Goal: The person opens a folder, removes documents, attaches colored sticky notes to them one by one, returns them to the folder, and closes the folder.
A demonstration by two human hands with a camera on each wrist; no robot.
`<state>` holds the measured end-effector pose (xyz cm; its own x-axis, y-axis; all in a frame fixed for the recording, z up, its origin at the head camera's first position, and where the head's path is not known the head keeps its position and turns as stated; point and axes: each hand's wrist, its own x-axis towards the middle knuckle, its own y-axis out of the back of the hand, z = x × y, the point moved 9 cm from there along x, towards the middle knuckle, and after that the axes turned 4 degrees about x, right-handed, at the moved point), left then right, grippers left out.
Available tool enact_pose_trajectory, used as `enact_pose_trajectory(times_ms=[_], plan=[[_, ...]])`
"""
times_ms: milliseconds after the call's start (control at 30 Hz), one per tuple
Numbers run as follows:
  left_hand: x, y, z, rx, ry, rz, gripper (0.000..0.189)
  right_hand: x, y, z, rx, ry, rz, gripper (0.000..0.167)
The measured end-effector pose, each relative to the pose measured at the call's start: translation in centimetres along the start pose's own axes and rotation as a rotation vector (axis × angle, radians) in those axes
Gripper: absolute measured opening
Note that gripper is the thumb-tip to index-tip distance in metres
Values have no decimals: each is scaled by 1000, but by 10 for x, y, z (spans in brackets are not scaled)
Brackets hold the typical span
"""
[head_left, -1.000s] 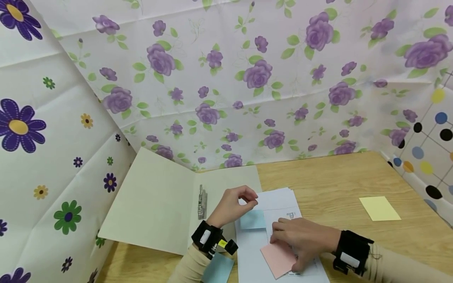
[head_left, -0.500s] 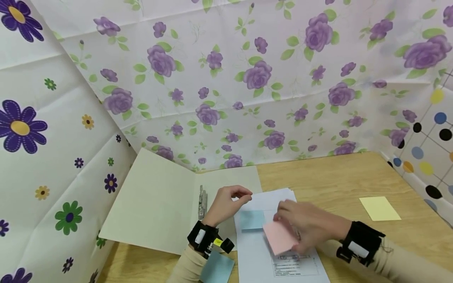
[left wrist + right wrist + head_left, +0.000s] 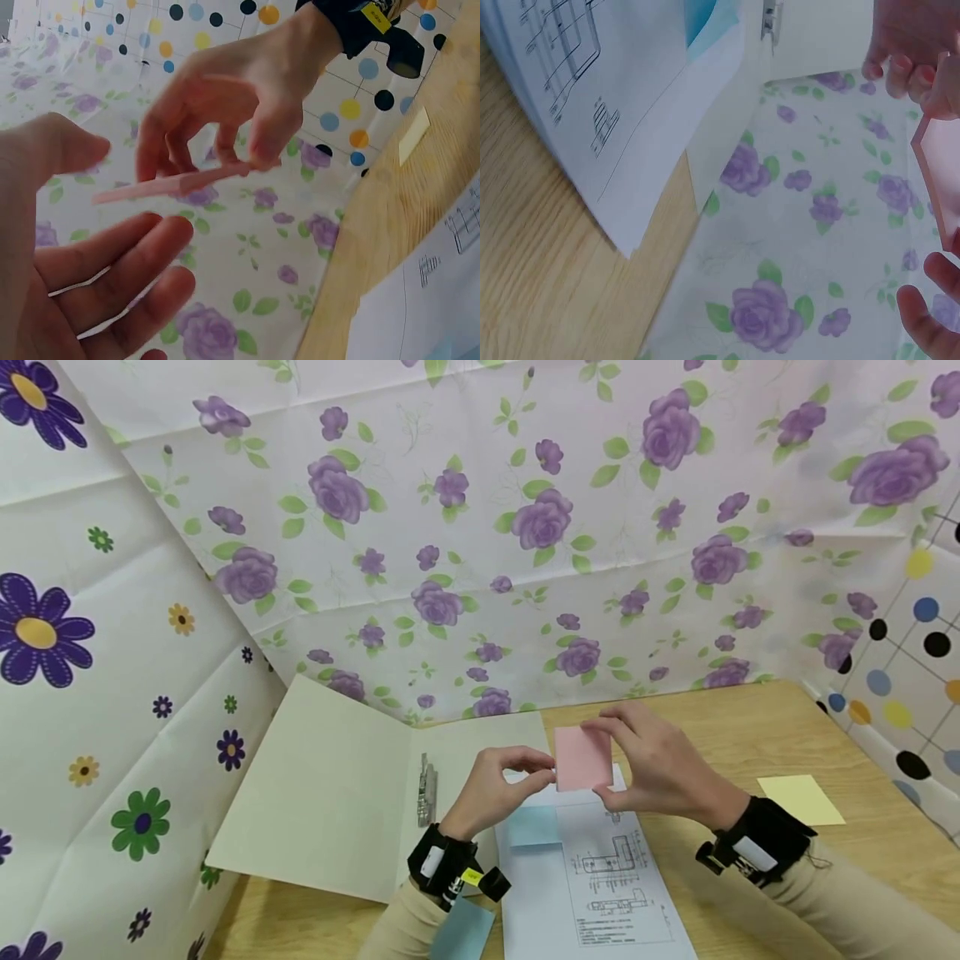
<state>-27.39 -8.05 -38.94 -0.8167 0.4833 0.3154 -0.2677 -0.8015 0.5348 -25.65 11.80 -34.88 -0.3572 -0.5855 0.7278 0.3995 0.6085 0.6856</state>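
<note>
A pink sticky note pad (image 3: 583, 758) is held up over the top of a stack of white papers (image 3: 536, 902). My right hand (image 3: 667, 768) pinches it by its right side, thumb below and fingers above. Close to the pad's left edge is my left hand (image 3: 498, 789), thumb and fingers apart. In the left wrist view the pad (image 3: 172, 185) reaches between that thumb and fingers, with gaps on both sides. A light blue sticky note (image 3: 534, 827) lies on the papers, whose top sheet carries a printed technical drawing (image 3: 609, 864).
An open cream folder (image 3: 322, 793) with a metal clip (image 3: 427, 793) lies left of the papers. A yellow sticky note (image 3: 801, 800) lies on the wooden table (image 3: 720, 727) at right. Another blue note (image 3: 467, 931) is partly under the left forearm. Flowered sheets (image 3: 465, 527) wall the table.
My right hand has lifted the pink pad off the papers, up and away toward my left hand, uncovering the printed drawing. The left hand has stayed nearly in place.
</note>
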Motion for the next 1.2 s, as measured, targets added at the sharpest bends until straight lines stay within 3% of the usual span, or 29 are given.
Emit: enact_pose_trajectory(times_ms=[133, 300, 433, 533, 667, 800, 967, 1067, 1200], plan=[[4, 0, 7, 14, -49, 45, 16, 4, -3, -5, -8, 19, 22, 90], [4, 4, 1, 16, -30, 105, 12, 4, -7, -5, -2, 14, 17, 92], [4, 11, -6, 40, -1, 160, 11, 1, -9, 0, 64, -39, -4, 97], [2, 19, -12, 66, 10, 213, 10, -3, -7, 6, 151, -103, 25, 93], [-2, 28, -16, 112, -6, 306, 10, -6, -5, 13, 285, -248, 85, 76], [-1, 25, -6, 206, -99, 360, 9, -11, -19, 19, 446, -493, 60, 66], [1, 9, 14, 330, -247, 316, 4, -17, -42, 16, 633, -731, -40, 59], [0, 4, 22, 332, -301, 283, 3, -17, -49, 15, 723, -804, -54, 60], [0, 2, 26, 297, -317, 242, 5, -18, -53, 15, 814, -850, -45, 58]])
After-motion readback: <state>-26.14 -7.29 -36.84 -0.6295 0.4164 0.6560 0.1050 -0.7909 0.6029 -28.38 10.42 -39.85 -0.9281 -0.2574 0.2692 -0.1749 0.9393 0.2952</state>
